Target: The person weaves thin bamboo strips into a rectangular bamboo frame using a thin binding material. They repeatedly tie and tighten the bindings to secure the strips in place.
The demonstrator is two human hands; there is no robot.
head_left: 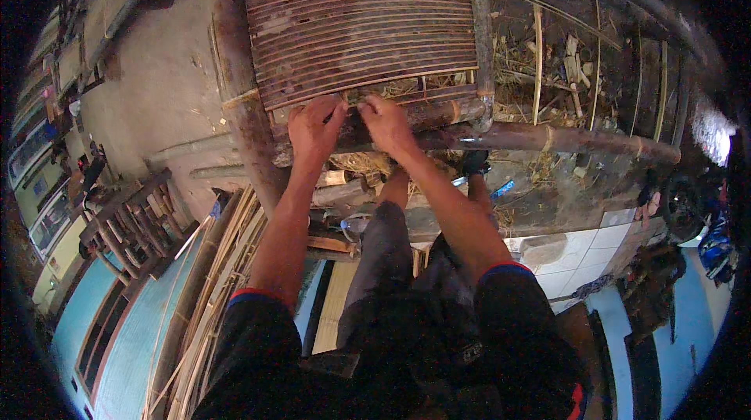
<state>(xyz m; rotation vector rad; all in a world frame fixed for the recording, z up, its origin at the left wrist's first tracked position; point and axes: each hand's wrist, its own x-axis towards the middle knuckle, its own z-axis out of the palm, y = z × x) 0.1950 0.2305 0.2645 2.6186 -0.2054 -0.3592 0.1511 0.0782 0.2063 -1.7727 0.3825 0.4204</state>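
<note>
A panel of thin bamboo strips point(368, 37) runs in parallel rows across a frame of thick bamboo poles point(235, 52). At the near edge of this panel, my left hand point(314, 124) is closed, thumb and fingers pinched together. Just to its right is my right hand point(385, 127), also closed, its fingertips turned toward the left ones. A small upright sliver shows between the two hands, but what each pinches is hidden by the fingers. A lower bamboo pole point(438, 116) of the frame passes right beside my right hand.
Long split bamboo strips point(211, 287) lean at my left. A long horizontal pole point(563, 140) extends to the right, with bamboo scraps point(575, 68) on the ground behind it. Pale tiles point(575, 256) lie at the right. A wooden bench point(133, 224) stands at the left.
</note>
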